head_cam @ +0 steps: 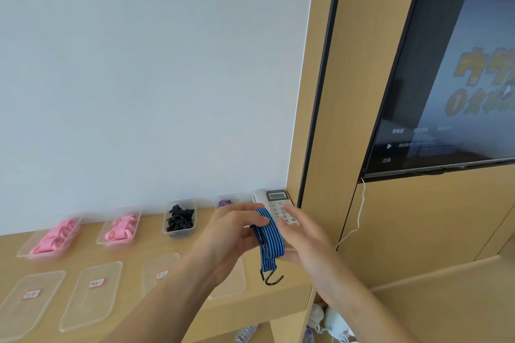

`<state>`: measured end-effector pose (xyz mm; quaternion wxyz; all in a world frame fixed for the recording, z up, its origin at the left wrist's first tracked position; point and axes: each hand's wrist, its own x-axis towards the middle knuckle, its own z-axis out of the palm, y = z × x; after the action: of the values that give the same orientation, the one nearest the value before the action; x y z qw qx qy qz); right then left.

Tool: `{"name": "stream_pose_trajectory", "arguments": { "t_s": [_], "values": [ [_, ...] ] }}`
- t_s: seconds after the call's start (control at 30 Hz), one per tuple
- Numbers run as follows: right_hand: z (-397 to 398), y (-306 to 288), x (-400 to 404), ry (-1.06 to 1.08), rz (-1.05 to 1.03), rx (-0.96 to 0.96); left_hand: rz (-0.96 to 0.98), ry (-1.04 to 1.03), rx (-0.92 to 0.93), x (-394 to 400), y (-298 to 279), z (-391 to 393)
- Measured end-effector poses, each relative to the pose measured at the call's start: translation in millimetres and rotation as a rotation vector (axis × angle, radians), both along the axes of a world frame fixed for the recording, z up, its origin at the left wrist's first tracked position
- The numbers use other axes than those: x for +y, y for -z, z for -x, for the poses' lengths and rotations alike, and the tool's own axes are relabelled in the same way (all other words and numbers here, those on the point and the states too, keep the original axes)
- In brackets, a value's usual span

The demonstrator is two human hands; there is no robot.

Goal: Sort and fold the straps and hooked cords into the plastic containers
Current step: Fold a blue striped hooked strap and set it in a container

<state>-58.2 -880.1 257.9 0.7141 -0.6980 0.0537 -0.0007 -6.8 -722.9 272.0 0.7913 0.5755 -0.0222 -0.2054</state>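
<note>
On the wooden shelf (pixel 83 256) 2 containers of pink straps (pixel 53 239) and 1 of black cords (pixel 179 218) stand left of the left hand (pixel 234 234), which grips the folded blue striped hooked cord (pixel 270 239), beside the right hand (pixel 303 234), fingers loosely straight.

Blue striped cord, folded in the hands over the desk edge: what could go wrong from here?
1. The blue striped cord is gripped only by the left hand; the right hand is open beside it, so the folds may spring loose.
2. Its dangling hooks could snag a lid or the desk edge.
3. The telephone sits close behind and could get knocked.
</note>
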Motion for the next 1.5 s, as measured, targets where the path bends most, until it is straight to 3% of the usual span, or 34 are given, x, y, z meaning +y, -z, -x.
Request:
{"name": "stream_pose_trajectory", "arguments": {
  "t_s": [0.1, 0.23, 0.33, 0.6, 0.87, 1.07, 1.23, 1.5],
  "values": [
    [-5, 3, 2, -0.051, -0.101, 0.093, -0.035, -0.054, -0.047, 3, -1, 2],
    [-9, 6, 7, -0.053, -0.01, 0.075, -0.059, -0.089, -0.083, 6, 1, 4],
    [-12, 5, 10, -0.064, -0.052, 0.075, -0.046, -0.075, -0.089, 11, 2, 7],
    [-18, 3, 18, -0.099, -0.115, -0.02, -0.164, 0.153, 0.07, 34, 19, 15],
    [-19, 21, 55, -0.048, 0.257, -0.253, 0.057, 0.037, 0.251, 65, 28, 5],
    [-21, 48, 92, 0.028, 0.44, -0.281, -0.002, 0.024, 0.273, 101, 52, -6],
    [-26, 60, 113, 0.101, 0.316, -0.184, 0.059, 0.024, 0.31, 124, 77, -18],
    [-63, 62, 121, 0.046, 0.026, -0.066, 0.046, 0.121, 0.252, 145, 98, -47]
  ]
}}
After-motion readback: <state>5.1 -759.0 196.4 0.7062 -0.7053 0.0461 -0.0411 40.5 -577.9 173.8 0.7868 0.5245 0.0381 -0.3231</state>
